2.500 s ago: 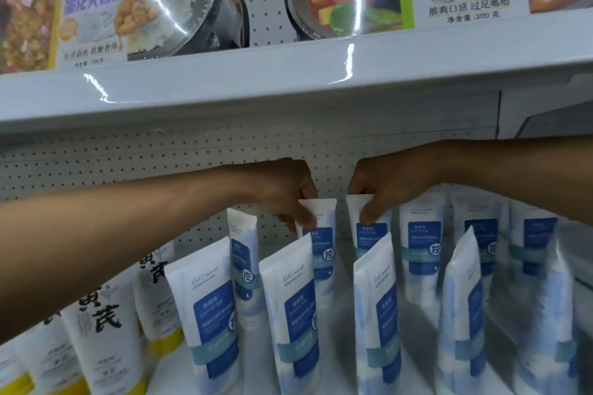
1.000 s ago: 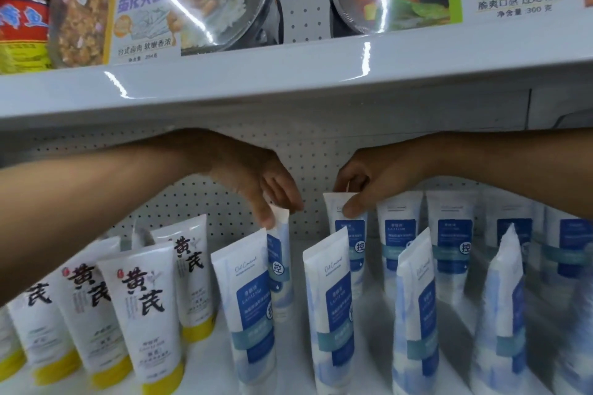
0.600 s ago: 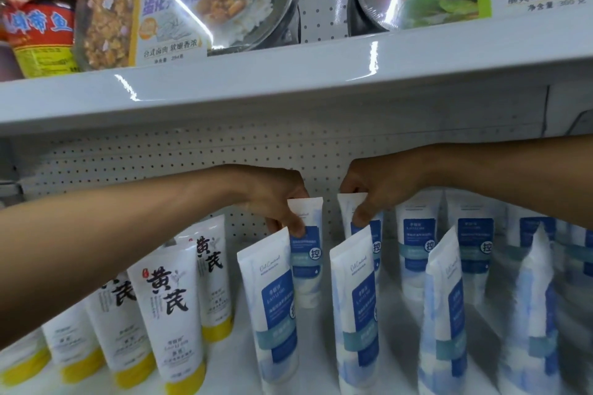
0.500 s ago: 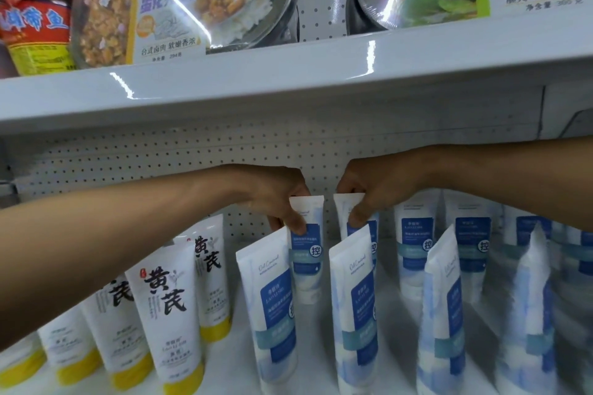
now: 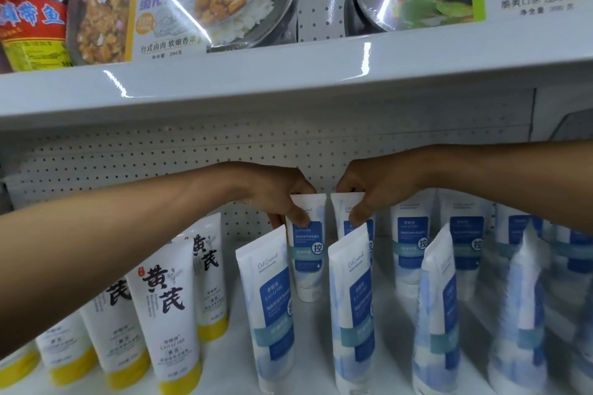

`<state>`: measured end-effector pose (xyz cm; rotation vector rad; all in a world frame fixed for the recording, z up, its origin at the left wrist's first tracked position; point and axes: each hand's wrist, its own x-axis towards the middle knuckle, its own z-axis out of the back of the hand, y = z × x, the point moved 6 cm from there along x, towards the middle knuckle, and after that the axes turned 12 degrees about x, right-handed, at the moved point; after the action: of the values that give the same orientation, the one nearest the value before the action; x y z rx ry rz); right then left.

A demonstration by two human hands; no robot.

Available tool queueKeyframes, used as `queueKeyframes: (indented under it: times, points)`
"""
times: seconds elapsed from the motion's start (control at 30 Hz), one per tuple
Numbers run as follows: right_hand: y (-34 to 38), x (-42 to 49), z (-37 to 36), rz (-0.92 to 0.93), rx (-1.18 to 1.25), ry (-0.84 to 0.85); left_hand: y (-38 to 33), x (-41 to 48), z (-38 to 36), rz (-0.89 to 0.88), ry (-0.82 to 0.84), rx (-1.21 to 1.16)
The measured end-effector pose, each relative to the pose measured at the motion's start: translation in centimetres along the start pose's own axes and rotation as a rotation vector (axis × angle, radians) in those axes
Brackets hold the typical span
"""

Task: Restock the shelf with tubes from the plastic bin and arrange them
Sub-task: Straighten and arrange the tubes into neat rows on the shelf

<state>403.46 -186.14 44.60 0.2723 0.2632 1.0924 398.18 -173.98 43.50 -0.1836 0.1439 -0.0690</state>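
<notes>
**Squaring up the back row**

Just in front of the pegboard [image 5: 128,163], the left hand [image 5: 282,199] pinches the crimped top of one blue-label tube [image 5: 308,253]. The right hand [image 5: 369,192] pinches the neighbouring tube [image 5: 341,208], likely to stand both upright, labels forward.

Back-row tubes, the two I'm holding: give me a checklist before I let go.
1. Pinch of left hand on left tube top: ok.
2. Pinch of right hand on right tube top: ok.
3. left tube upright, cap down: ok.
4. right tube cap seated: cannot tell, front tube hides it.
5. The two held tubes apart: ok.
6. Both labels face forward: ok.
</notes>
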Motion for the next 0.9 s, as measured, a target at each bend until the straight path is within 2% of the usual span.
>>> queueKeyframes:
  times: [0.13, 0.27, 0.37, 0.5, 0.6, 0.8, 0.9]
  points:
    - [0.2, -0.3, 0.0, -0.018, -0.009, 0.003, 0.0, -0.2, 0.1, 0.012, 0.0, 0.026]
    - [0.7, -1.0, 1.1, -0.004, 0.005, -0.064, -0.3, -1.0, 0.8, 0.015, -0.027, 0.097]
    - [0.9, -2.1, 2.5, 0.009, 0.031, -0.17, -0.9, -2.6, 2.6, 0.009, -0.162, 0.143]
    - [1.3, -5.0, 4.1, 0.094, 0.069, -0.335, -2.4, -5.4, 4.3, -0.034, -0.348, 0.059]
    - [1.4, -6.9, 4.4, 0.11, 0.102, -0.379, -3.5, -7.2, 4.8, -0.055, -0.472, 0.053]
    - [2.2, -13.4, 4.1, 0.154, 0.06, -0.446, -8.8, -11.2, 2.9, -0.016, -0.655, 0.235]
    - [2.2, -17.6, 4.0, 0.201, 0.047, -0.488, -12.3, -13.7, 1.6, -0.008, -0.819, 0.267]
